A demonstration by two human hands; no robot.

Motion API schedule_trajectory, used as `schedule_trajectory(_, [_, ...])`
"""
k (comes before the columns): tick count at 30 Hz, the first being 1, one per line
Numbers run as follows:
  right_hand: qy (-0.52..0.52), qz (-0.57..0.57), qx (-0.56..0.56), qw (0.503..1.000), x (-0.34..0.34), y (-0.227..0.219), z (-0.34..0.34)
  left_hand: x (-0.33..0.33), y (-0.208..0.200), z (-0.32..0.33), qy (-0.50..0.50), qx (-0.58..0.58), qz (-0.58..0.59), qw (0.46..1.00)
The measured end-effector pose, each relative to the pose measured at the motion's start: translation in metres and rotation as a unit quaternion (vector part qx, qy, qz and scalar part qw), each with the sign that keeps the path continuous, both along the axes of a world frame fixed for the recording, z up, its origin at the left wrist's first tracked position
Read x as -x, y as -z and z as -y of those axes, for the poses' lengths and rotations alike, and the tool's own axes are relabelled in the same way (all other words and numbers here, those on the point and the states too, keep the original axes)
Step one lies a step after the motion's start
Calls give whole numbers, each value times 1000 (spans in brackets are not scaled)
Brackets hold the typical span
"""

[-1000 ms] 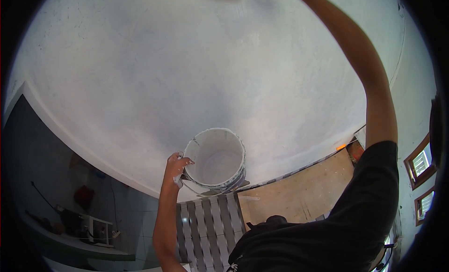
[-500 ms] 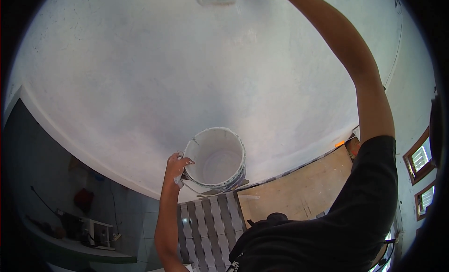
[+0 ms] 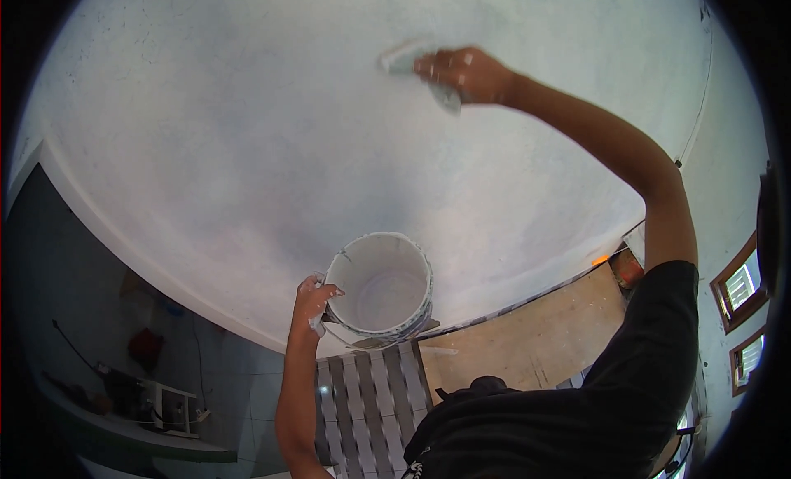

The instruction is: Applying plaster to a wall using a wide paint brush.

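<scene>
My left hand point(image 3: 312, 301), smeared with white, is closed on the left rim of a white bucket point(image 3: 336, 274). Its thumb lies over the edge, while the other fingers are partly hidden. Whitish residue coats the inside of the bucket, and a thin wire handle hangs at its near side. Farther up, my right hand point(image 3: 471, 73) is closed around a pale green flat spreader point(image 3: 402, 63), held against or very close to the pale wall point(image 3: 272, 141). Motion blurs the spreader, and my fingers cover its middle. White specks mark that hand too.
A tan board point(image 3: 519, 326) and patterned floor tiles point(image 3: 362, 405) lie below the wall. At lower left, past the wall's edge, a small white stand point(image 3: 175, 409) and a red object point(image 3: 146, 349) sit in shadow. Brown-framed windows point(image 3: 740, 283) are at right.
My right hand has come down from beyond the top edge into view with the spreader, its elbow bending. The left hand and bucket sit slightly lower in the picture, grip unchanged.
</scene>
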State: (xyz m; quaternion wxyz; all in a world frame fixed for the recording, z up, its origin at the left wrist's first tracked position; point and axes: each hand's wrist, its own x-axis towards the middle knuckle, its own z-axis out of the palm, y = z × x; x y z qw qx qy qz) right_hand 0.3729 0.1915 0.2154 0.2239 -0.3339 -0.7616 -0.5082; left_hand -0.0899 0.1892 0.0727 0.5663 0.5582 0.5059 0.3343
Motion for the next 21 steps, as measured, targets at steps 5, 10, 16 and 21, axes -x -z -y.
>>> schedule_trajectory(5, [103, -38, 101, 989, 27, -28, -1, 8, 7, -7, -8, -6, 3, 1000])
schedule_trajectory(10, [61, -76, 107, 990, 21, -146, -12, 2, -2, 1, -10, 1, -17, 1000])
schedule_trajectory(16, [123, -45, -161, 978, 17, -50, -54, -1, 2, 4, -24, 14, -6, 1000])
schedule_trajectory(21, [39, -72, -67, 994, 21, 19, -47, 11, 12, -3, -21, 13, -9, 1000])
